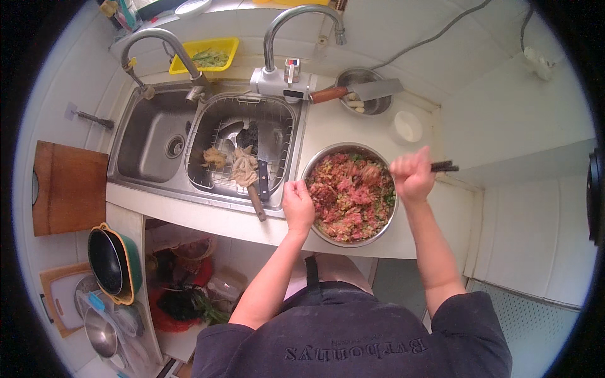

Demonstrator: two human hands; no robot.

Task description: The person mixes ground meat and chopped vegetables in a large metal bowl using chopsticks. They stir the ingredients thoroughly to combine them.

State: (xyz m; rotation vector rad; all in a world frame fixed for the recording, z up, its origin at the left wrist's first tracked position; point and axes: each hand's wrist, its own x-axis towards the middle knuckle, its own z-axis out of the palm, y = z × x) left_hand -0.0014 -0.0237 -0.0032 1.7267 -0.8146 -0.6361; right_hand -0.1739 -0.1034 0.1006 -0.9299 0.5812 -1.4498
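Observation:
A round metal bowl [351,242] stands at the counter's front edge, filled with a mix of raw minced meat and chopped greens [347,198]. My left hand [298,206] grips the bowl's left rim. At its upper right rim, my right hand [412,176] is a closed fist around dark chopsticks [444,166]; their back ends stick out to the right, and the ends towards the meat are blurred or hidden. A small white bowl [408,126] lies above this hand. Behind it, a cleaver [375,89] with a wooden handle rests across a smaller metal bowl [361,109] holding pale pieces.
Left of the bowl is a double steel sink [151,137]; its wire rack holds a ladle, a black-handled knife [263,179] and a cloth [245,165]. Two curved faucets [302,9] rise behind. A yellow basket [231,47] holds greens. A wooden board [71,189] hangs at left.

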